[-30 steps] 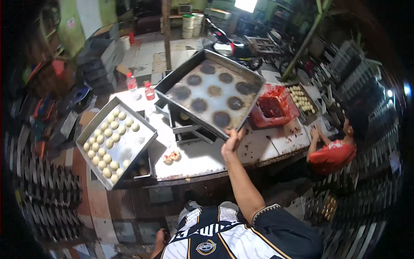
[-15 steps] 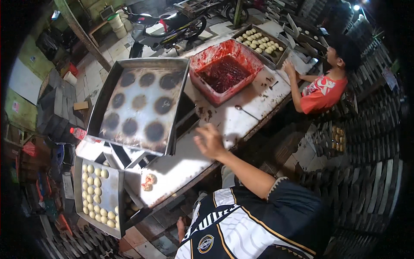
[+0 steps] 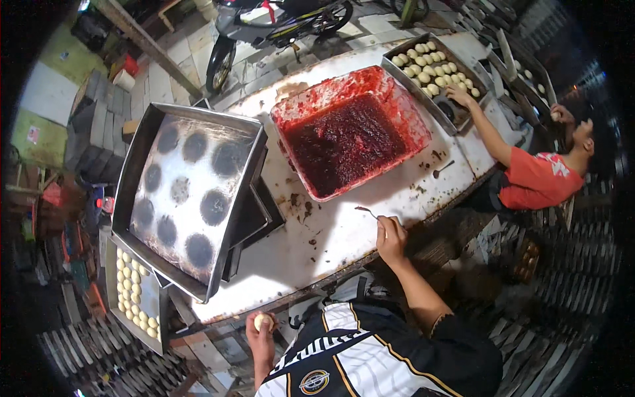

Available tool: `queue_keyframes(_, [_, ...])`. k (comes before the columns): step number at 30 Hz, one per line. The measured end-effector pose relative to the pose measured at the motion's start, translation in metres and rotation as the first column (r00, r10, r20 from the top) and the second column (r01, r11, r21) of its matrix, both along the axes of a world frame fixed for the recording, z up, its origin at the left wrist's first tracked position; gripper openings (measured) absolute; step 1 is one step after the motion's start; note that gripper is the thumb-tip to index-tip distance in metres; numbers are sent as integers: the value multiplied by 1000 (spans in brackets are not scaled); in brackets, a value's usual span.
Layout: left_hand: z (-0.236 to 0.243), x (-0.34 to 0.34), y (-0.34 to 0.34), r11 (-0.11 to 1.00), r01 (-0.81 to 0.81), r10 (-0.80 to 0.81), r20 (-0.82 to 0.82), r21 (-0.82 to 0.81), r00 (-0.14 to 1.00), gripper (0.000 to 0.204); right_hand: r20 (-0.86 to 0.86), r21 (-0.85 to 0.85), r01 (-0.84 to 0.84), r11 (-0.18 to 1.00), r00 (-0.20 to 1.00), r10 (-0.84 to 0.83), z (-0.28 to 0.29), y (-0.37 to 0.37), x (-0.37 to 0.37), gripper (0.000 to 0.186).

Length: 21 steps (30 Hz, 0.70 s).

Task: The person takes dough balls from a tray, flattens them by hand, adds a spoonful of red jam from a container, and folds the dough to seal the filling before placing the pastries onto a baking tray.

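Note:
My right hand is closed on the handle of a metal spoon above the white table, just in front of a red tub holding thick dark-red filling. My left hand holds a pale dough ball beside the table's near edge. A large empty baking tray with dark round stains rests tilted on stacked metal trays to the left. Below it at the far left, another tray holds several rows of pale dough balls.
A co-worker in red reaches into a tray of dough balls at the right, a ball in the other hand. A motorcycle and a wooden post stand beyond the table. Slatted stacks surround the near side.
My right hand has left the large tray and taken hold of a spoon. My left hand has risen with a dough ball. The co-worker's hands have moved toward the trays.

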<state>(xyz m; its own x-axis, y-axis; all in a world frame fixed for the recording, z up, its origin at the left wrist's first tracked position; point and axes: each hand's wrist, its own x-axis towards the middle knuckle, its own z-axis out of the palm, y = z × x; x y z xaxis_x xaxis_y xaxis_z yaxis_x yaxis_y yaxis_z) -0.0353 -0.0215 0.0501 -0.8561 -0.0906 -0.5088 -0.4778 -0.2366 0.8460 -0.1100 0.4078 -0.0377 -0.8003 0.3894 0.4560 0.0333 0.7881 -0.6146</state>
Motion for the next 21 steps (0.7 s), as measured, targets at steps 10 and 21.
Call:
queue_keyframes(10, [37,-83,94,965,215,-220,15,152,975,29,547,425,-490,761,809,215,180,73,-154,13])
queue_keyframes(21, [50,-92,100,991,115,-117,-31,-64,993,31,806,362,-764,535,544,233,136,80,-221,17])
